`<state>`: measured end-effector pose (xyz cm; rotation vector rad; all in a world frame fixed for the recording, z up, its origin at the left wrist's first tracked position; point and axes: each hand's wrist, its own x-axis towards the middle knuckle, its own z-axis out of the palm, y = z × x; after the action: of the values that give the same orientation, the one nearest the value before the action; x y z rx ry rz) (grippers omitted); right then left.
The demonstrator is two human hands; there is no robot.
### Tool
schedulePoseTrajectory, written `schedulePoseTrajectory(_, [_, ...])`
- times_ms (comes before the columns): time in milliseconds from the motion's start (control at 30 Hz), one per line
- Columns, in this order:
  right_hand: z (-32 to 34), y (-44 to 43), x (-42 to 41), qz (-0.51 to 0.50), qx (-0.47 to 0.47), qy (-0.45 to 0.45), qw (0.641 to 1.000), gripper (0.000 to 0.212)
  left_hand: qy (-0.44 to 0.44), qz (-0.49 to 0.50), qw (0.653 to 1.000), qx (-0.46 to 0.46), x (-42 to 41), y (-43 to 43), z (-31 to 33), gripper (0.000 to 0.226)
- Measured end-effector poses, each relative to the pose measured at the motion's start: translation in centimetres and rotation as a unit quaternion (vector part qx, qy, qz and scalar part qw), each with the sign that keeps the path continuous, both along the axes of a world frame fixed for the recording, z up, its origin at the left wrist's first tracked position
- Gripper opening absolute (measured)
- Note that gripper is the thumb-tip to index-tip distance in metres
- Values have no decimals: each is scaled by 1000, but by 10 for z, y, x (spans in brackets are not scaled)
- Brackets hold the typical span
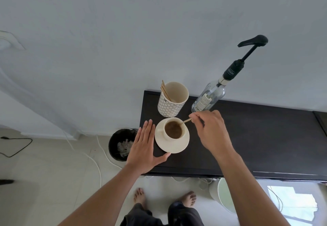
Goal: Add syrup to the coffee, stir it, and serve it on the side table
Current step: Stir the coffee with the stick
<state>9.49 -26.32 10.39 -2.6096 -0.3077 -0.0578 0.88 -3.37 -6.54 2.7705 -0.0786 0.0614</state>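
Observation:
A cream cup of brown coffee (pixel 173 130) stands on a cream saucer (pixel 178 147) near the left end of a dark table (pixel 247 137). My right hand (pixel 210 132) pinches a thin wooden stir stick (pixel 186 120) whose lower end dips into the coffee. My left hand (pixel 144 146) lies flat on the table with fingers spread, its thumb touching the saucer's front left rim. Behind the cup, against the wall, stands a clear glass syrup bottle (pixel 208 96) with a black pump (pixel 251 43).
A patterned holder (pixel 171 101) with a few wooden sticks stands behind the cup. A black bin (pixel 122 144) sits on the floor left of the table, with cables nearby. A pale bin (pixel 223 194) is under the table's front edge. My bare feet (pixel 164 199) are below.

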Motion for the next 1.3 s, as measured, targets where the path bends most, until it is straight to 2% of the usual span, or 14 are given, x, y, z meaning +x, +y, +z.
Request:
schedulePoseTrajectory(67, [3,6,-1,56,17,42,997,20,-1,-1,1000,-1,0,0,0,131])
schedulePoseTrajectory(133, [4,5,-3,85,-16,67,994,21,0,-1,1000,0,0,0,0,131])
schedulePoseTrajectory(267, [1,-3,-1,-22,-63,3,998,23,-5,2,1000,-2,1,0,-2,131])
schedulePoseTrajectory(333, [1,-1,-3,-16,-26,4,1000,22,-7,2,1000,-2,1,0,-3,131])
schedulePoseTrajectory(467, [5,7,-9,83,23,66,994,23,-8,2,1000,-8,0,0,-4,130])
schedulePoseTrajectory(567, [6,3,-10,56,41,48,996,24,-6,2,1000,-11,0,1,-4,128])
schedulePoseTrajectory(733, [8,-8,-18,24,48,-50,997,14,3,-1,1000,-12,0,1,-5,129])
schedulePoseTrajectory(1033, [10,-6,-19,1,81,10,997,22,-7,4,999,-36,0,1,-7,124])
schedulePoseTrajectory(1100, [10,-6,-18,-21,96,6,995,22,-1,8,998,-68,1,2,-6,116])
schedulePoseTrajectory(1167, [11,-7,-17,-32,103,4,994,23,22,25,989,-142,3,5,-3,103])
schedulePoseTrajectory(1300, [14,-9,-17,-40,119,16,992,28,56,97,943,-314,6,13,16,81])
